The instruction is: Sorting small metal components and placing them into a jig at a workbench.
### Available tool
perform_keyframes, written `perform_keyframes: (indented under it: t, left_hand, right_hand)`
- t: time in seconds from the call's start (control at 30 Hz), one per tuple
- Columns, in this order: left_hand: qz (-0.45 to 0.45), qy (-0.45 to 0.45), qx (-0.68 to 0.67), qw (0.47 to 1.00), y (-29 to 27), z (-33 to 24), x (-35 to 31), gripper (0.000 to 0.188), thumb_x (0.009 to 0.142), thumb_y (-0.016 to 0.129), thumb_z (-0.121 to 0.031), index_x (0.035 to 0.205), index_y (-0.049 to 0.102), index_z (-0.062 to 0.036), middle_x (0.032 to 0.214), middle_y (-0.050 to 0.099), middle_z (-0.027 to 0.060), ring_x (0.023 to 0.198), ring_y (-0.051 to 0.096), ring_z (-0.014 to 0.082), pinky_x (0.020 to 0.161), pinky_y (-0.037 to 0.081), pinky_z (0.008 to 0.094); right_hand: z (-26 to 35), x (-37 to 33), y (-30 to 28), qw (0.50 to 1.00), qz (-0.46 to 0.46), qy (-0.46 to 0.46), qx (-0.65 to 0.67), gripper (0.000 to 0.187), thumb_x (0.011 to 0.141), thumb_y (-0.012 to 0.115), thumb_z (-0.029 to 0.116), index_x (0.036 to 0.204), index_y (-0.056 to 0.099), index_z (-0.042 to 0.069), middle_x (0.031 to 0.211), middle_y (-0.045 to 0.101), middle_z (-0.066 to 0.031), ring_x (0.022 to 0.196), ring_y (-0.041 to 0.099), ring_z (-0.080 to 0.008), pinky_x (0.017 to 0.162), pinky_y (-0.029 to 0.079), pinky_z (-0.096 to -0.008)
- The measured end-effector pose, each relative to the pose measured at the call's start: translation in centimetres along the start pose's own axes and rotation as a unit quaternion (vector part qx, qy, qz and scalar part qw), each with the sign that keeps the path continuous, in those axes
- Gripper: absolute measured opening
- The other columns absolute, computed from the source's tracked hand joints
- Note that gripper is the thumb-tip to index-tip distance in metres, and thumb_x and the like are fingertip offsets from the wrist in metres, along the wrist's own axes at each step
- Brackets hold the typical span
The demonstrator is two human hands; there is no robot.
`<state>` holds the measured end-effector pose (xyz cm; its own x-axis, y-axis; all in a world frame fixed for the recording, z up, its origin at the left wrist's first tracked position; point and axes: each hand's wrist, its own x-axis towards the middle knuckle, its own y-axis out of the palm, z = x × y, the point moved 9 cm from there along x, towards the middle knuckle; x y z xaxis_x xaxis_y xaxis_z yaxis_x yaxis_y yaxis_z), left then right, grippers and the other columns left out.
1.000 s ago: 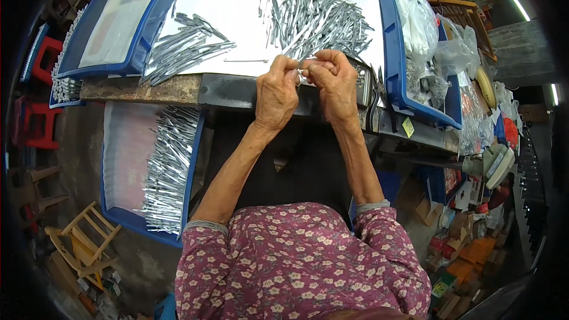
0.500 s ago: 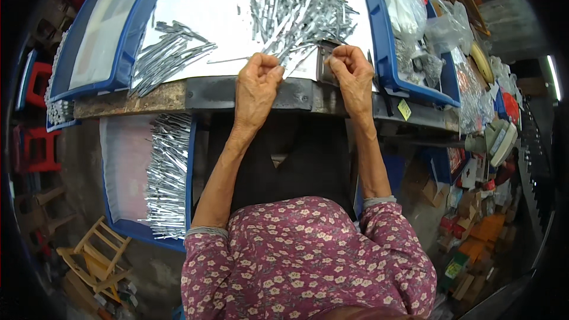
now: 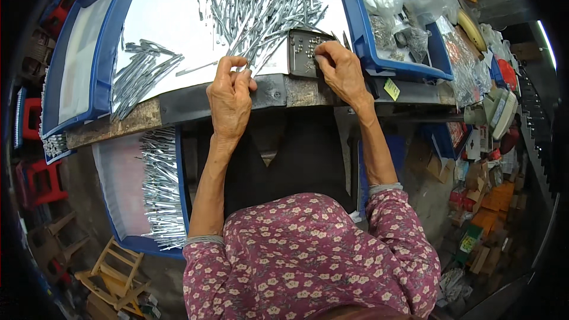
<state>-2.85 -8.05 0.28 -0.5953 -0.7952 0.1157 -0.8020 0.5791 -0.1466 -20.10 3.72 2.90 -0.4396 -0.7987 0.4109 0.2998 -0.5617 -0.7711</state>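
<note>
My left hand [image 3: 230, 98] is above the table's near edge, index finger bent and thumb pressed close to it. Whatever sits in that pinch is too small to make out. A thin grey metal strip [image 3: 195, 69] runs over the white sheet up to this hand; I cannot tell whether it is held. My right hand [image 3: 344, 74] pinches at the right side of a small dark tray [image 3: 296, 66] with small round metal pieces [image 3: 303, 46] in it. Its fingertips hide what they grip. Beyond the hands lies a large heap of metal strips [image 3: 255, 9].
A smaller pile of strips [image 3: 142, 71] lies at left, beside a blue bin [image 3: 102, 53]. At right a blue bin [image 3: 379, 66] holds plastic bags. Below the table edge, another blue-rimmed bin [image 3: 133, 243] carries many shiny strips. A yellow-green tag [image 3: 392, 89] is on the edge.
The view has turned and shifted, so the table sits further left. My right hand has drawn off the small tray, now showing its metal pieces. My left hand's fingers have bent differently.
</note>
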Motion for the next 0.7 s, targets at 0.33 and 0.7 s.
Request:
perform_keyframes:
  t: [0.33, 0.7]
  left_hand:
    - [-0.008, 0.032, 0.001, 0.999, -0.2, -0.3, 0.0, 0.011, 0.083, 0.046, -0.002, 0.091, 0.053, -0.001, 0.054, 0.051, 0.002, 0.048, 0.047, 0.0067, 0.044, 0.037, 0.024]
    - [0.002, 0.023, -0.032, 0.999, -0.4, 0.1, 0.0, 0.011, 0.083, 0.047, -0.005, 0.091, 0.053, 0.0002, 0.052, 0.05, 0.0013, 0.047, 0.045, 0.0055, 0.045, 0.036, 0.0237]
  right_hand:
    - [0.9, 0.8, 1.1, 0.998, 0.048, -0.038, -0.027, 0.008, 0.075, 0.058, 0.001, 0.083, 0.056, 0.0, 0.075, 0.055, -0.0118, 0.068, 0.056, -0.0262, 0.061, 0.044, -0.033]
    - [1.4, 1.9, 2.5, 0.983, 0.084, -0.098, -0.132, 0.005, 0.074, 0.054, 0.0, 0.079, 0.052, -0.001, 0.073, 0.055, -0.0159, 0.07, 0.055, -0.0328, 0.061, 0.043, -0.0394]
